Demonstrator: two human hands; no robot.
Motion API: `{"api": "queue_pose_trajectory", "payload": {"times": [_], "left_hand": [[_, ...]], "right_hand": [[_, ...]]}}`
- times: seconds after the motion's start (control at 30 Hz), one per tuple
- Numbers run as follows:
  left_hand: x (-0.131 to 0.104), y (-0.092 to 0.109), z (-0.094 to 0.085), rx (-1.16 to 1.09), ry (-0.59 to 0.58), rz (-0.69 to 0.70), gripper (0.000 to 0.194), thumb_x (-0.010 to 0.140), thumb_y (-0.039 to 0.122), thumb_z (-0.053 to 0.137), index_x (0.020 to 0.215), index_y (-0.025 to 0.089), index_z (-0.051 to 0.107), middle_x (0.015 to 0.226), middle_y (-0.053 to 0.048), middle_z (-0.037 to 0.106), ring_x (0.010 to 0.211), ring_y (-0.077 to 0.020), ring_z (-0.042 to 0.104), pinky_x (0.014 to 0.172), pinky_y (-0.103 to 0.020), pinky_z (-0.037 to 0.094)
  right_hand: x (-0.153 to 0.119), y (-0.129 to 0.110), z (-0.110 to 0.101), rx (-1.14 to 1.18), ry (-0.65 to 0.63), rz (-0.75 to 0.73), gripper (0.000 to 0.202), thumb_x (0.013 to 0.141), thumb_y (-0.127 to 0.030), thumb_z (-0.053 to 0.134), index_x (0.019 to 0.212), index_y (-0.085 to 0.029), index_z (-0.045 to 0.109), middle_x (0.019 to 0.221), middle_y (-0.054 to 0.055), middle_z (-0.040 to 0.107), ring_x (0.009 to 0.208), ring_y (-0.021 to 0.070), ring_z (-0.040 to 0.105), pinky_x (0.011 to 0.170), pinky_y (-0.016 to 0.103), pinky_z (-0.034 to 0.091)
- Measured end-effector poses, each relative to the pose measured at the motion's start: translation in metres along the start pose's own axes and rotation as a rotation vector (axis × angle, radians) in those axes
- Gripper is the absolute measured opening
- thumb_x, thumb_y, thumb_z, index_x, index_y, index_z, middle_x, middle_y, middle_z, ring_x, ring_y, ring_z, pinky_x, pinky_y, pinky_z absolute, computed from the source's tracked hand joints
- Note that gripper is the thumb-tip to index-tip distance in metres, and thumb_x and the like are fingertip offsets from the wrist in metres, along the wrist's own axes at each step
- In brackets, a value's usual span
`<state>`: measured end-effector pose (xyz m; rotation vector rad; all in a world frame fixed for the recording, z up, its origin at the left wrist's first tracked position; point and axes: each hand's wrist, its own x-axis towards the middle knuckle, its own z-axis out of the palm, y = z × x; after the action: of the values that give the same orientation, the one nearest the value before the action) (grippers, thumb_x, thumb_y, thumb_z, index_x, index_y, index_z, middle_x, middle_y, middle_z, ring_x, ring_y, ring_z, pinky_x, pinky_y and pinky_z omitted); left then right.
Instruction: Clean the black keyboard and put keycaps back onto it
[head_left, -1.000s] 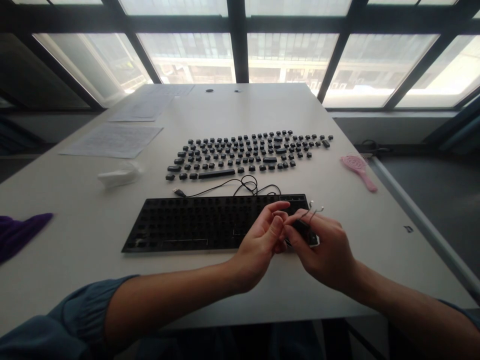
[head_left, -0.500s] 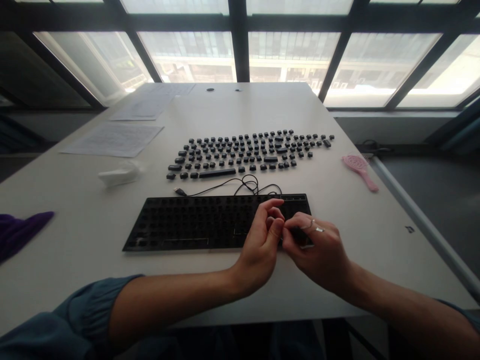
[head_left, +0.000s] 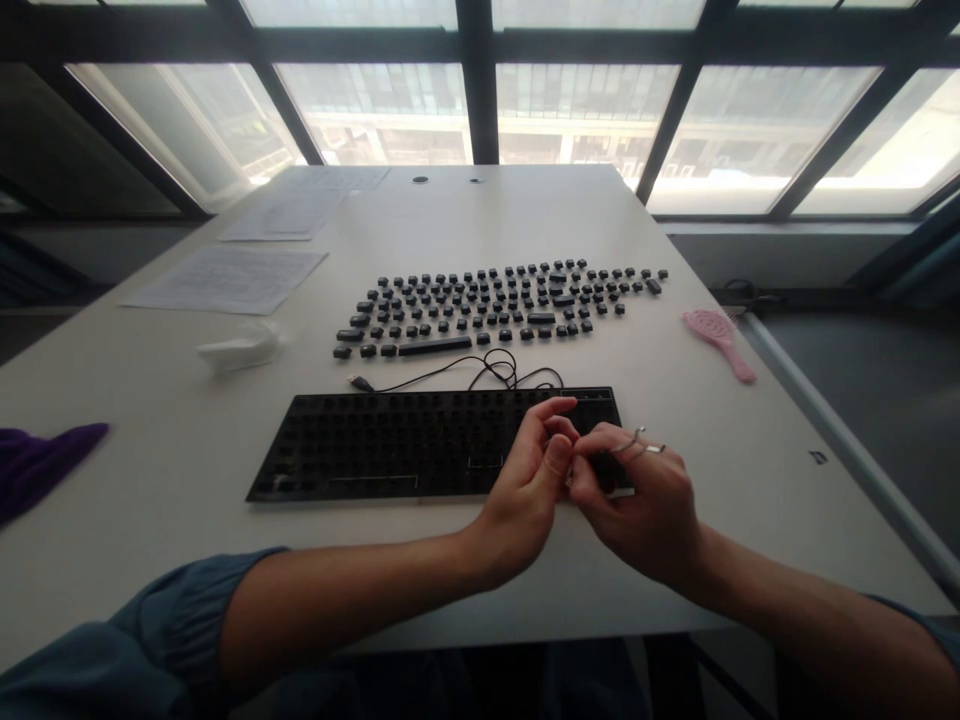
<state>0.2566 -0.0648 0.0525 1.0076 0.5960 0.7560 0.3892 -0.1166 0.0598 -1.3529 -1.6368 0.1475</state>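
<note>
A black keyboard base without keycaps lies near the table's front edge. Over its right part, my left hand is curled, thumb and fingers closed on something I cannot make out. My right hand, with rings on it, pinches at the same spot, its fingertips meeting the left ones. Whatever lies between the fingertips is too small to name. Behind the base, loose black keycaps stand in rows, with a long one at the front. A black cable with a USB plug lies between them and the base.
On the white table, paper sheets and a crumpled white item lie at the left. Purple cloth is at the left edge. A pink hairbrush and a small dark piece lie at the right.
The fingertips of both hands have shifted slightly to the right. My right hand has turned a little, showing its rings more clearly. Keyboard base and keycaps have stayed in place.
</note>
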Motion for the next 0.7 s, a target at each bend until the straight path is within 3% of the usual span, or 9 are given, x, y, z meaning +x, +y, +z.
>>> {"api": "queue_pose_trajectory", "payload": {"times": [0.27,0.57,0.63,0.7], "left_hand": [[0.0,-0.003,-0.004,-0.049,-0.024,-0.054,0.057,0.09,0.06,0.065,0.134,0.026,0.051,0.103,-0.002,0.05,0.081,-0.0127,0.055,0.069,-0.025,0.048],[0.0,-0.003,-0.005,0.016,-0.002,-0.019,0.048,0.095,0.052,0.063,0.132,0.025,0.052,0.098,-0.001,0.05,0.071,-0.0099,0.047,0.064,-0.023,0.044],[-0.001,0.001,-0.012,0.091,-0.004,0.002,0.041,0.098,0.048,0.059,0.131,0.025,0.052,0.099,-0.001,0.051,0.069,-0.0101,0.046,0.061,-0.024,0.042],[-0.002,0.007,-0.022,0.332,-0.052,0.102,0.029,0.101,0.04,0.056,0.126,0.025,0.056,0.1,-0.003,0.055,0.075,-0.013,0.051,0.066,-0.026,0.044]], "right_hand": [[0.003,-0.001,-0.007,0.121,-0.055,0.023,0.01,0.091,-0.012,0.059,0.086,-0.02,0.06,0.073,0.001,0.065,0.062,0.0128,0.061,0.06,0.026,0.049],[0.003,0.002,-0.006,0.036,-0.05,0.065,0.009,0.089,-0.014,0.061,0.083,-0.02,0.062,0.073,0.0,0.067,0.059,0.0116,0.06,0.058,0.025,0.048],[0.009,0.008,-0.013,0.044,-0.036,0.14,0.008,0.089,-0.016,0.062,0.083,-0.019,0.065,0.069,0.0,0.067,0.056,0.0116,0.06,0.056,0.024,0.049],[0.016,0.018,-0.022,0.132,-0.059,0.24,0.005,0.091,-0.021,0.063,0.089,-0.019,0.067,0.065,-0.001,0.066,0.054,0.0121,0.06,0.053,0.024,0.049]]}}
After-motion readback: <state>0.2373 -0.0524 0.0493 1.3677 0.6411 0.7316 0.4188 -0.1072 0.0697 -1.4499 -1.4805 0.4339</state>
